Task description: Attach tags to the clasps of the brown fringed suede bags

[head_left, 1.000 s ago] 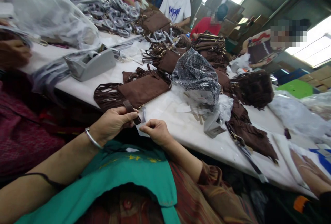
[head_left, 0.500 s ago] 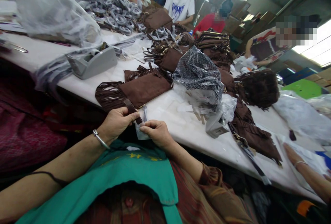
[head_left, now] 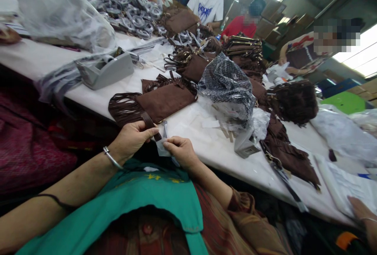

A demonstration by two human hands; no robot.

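Observation:
At the table's front edge, my left hand pinches a dark brown strap between thumb and fingers. My right hand, also closed, grips a thin whitish plastic wrapper around the strap's lower end. Just beyond my hands lies a brown fringed bag, its long fringe spread to the left. A small metal clasp with a plastic-wrapped strip hangs between the bag and my hands.
Grey tape dispensers stand left and right of the bag. Beyond are crumpled plastic, more brown bags and a heap of wrapped straps. A co-worker's hand rests by white sheets; others work across the table.
My right hand has moved slightly right, and more of the wrapper shows. At the right, a co-worker's hand has moved down and right. Another person's hand has come in at the left edge.

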